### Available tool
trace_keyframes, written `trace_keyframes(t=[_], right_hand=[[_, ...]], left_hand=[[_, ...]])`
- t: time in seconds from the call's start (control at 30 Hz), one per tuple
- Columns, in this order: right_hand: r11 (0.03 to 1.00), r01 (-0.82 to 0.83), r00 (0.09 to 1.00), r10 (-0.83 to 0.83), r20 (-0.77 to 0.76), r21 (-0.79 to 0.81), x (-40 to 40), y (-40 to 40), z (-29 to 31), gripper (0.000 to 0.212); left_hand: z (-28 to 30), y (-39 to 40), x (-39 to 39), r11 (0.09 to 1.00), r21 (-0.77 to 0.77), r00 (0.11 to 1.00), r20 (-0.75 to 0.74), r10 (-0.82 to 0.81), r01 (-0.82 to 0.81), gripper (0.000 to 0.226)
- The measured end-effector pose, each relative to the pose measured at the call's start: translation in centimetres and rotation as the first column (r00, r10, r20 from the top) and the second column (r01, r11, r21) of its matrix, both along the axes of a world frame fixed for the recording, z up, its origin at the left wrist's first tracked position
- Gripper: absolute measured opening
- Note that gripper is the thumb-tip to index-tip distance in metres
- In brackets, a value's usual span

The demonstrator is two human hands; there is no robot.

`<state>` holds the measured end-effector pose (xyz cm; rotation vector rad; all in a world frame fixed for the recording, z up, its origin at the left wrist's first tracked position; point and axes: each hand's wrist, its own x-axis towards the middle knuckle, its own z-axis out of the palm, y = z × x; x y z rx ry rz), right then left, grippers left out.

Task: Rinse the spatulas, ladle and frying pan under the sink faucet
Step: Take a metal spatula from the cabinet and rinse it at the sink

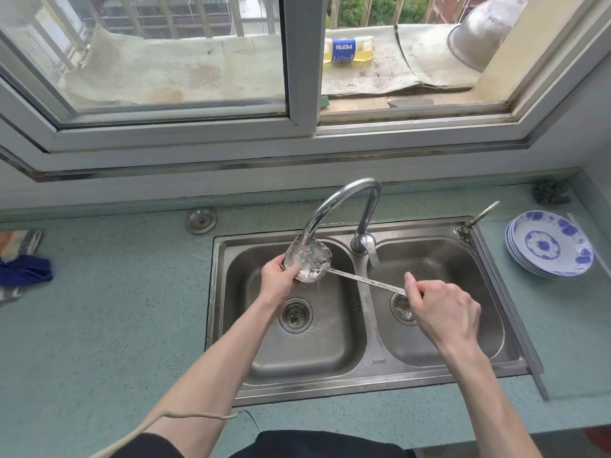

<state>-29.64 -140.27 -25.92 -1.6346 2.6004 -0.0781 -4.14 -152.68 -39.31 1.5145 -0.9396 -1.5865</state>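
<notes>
Home kitchen: steel dbl sink (370, 375) w/ faucet (334, 206), plates (549, 247) on countertop (115, 309).

A pale green speckled bench (109, 292) carries a steel double sink (367, 385) set into it. A stack of blue-patterned plates (549, 244) sits at right, crumpled cloths (23, 262) at left, a dark scourer (550, 192) far right.
</notes>
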Motion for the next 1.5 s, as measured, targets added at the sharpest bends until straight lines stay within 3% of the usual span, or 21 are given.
trace_keyframes(t=[0.07, 0.17, 0.23, 0.33, 0.4, 0.47, 0.53, 0.63, 0.73, 0.83, 0.9, 0.97, 1.07, 1.17, 1.27, 1.33, 1.5], right_hand=[[1.0, -0.01, 1.0, 0.01, -0.009, 0.004, 0.0, 0.0, 0.1, 0.062], [1.0, -0.026, 0.999, 0.026, -0.029, 0.013, 0.4, 0.2, 0.1, 0.062], [0.999, -0.028, 0.999, 0.029, -0.042, 0.022, 0.6, 0.3, -0.1, 0.062], [1.0, -0.016, 0.998, 0.017, -0.054, 0.02, 0.3, 0.3, 0.0, 0.061], [1.0, 0.0, 0.999, 0.001, -0.051, 0.015, -0.1, 0.3, 0.1, 0.061], [1.0, 0.003, 0.999, -0.003, -0.045, -0.001, -0.3, 0.2, 0.2, 0.062], [1.0, -0.003, 0.999, 0.002, -0.038, -0.017, -0.3, 0.2, 0.4, 0.062], [0.999, -0.008, 0.999, 0.007, -0.04, -0.031, 0.0, 0.2, 0.4, 0.061], [0.999, -0.031, 0.999, 0.029, -0.045, -0.041, 0.1, 0.4, 0.4, 0.061], [0.997, -0.051, 0.997, 0.048, -0.055, -0.055, 0.1, 0.5, 0.4, 0.059], [0.997, -0.054, 0.996, 0.051, -0.071, -0.051, 0.1, 0.5, 0.5, 0.058], [0.997, -0.063, 0.995, 0.059, -0.08, -0.043, 0.0, 0.5, 0.6, 0.059], [0.995, -0.085, 0.994, 0.081, -0.072, -0.05, 0.0, 0.6, 0.5, 0.059], [0.994, -0.093, 0.994, 0.089, -0.069, -0.055, -0.3, 0.6, 0.4, 0.061], [0.994, -0.091, 0.995, 0.088, -0.05, -0.068, -0.8, 0.8, 0.4, 0.061], [0.994, -0.084, 0.996, 0.081, -0.047, -0.077, -0.8, 0.8, 0.2, 0.06], [0.993, -0.082, 0.996, 0.08, -0.031, -0.083, -0.1, 0.9, -0.2, 0.061]], left_hand=[[-0.5, 0.0, 0.2, 0.999, -0.012, 0.996, 0.079, 0.031, -0.03, 0.015], [-0.6, -0.4, 0.4, 0.997, -0.066, 0.953, 0.298, 0.059, -0.041, 0.046], [-0.5, -0.5, 0.5, 0.997, -0.069, 0.924, 0.378, 0.061, -0.038, 0.052], [-0.4, -0.5, 0.9, 0.999, -0.027, 0.964, 0.263, -0.038, 0.046, 0.053], [0.8, -0.1, 0.8, 0.992, 0.037, 0.989, 0.082, -0.123, 0.12, 0.036], [1.8, 0.2, 0.5, 0.992, 0.049, 0.993, -0.022, -0.119, 0.119, 0.017], [1.5, 0.2, 0.6, 0.997, 0.032, 0.997, -0.036, -0.067, 0.068, 0.014], [0.9, -0.1, 1.0, 1.0, -0.01, 0.997, 0.073, -0.018, 0.019, 0.016], [0.3, -0.6, 1.3, 0.998, -0.07, 0.973, 0.232, 0.014, 0.002, 0.042], [-0.9, -1.2, 1.8, 0.996, -0.089, 0.954, 0.299, 0.015, 0.012, 0.069], [-0.6, -1.1, 1.7, 0.996, -0.058, 0.966, 0.251, -0.056, 0.072, 0.059], [0.8, -0.5, 1.2, 0.993, -0.028, 0.982, 0.152, -0.111, 0.116, 0.02], [0.9, -0.3, 0.9, 0.993, -0.012, 0.988, 0.106, -0.115, 0.117, 0.039], [0.7, -0.4, 1.1, 0.985, -0.019, 0.959, 0.235, -0.16, 0.169, 0.025], [1.1, -0.9, 1.0, 0.989, -0.054, 0.891, 0.442, -0.101, 0.138, 0.061], [0.9, -1.5, 0.9, 0.988, -0.089, 0.874, 0.481, -0.066, 0.124, 0.071], [1.7, -1.9, 0.0, 0.97, -0.134, 0.877, 0.466, -0.121, 0.205, 0.028]])
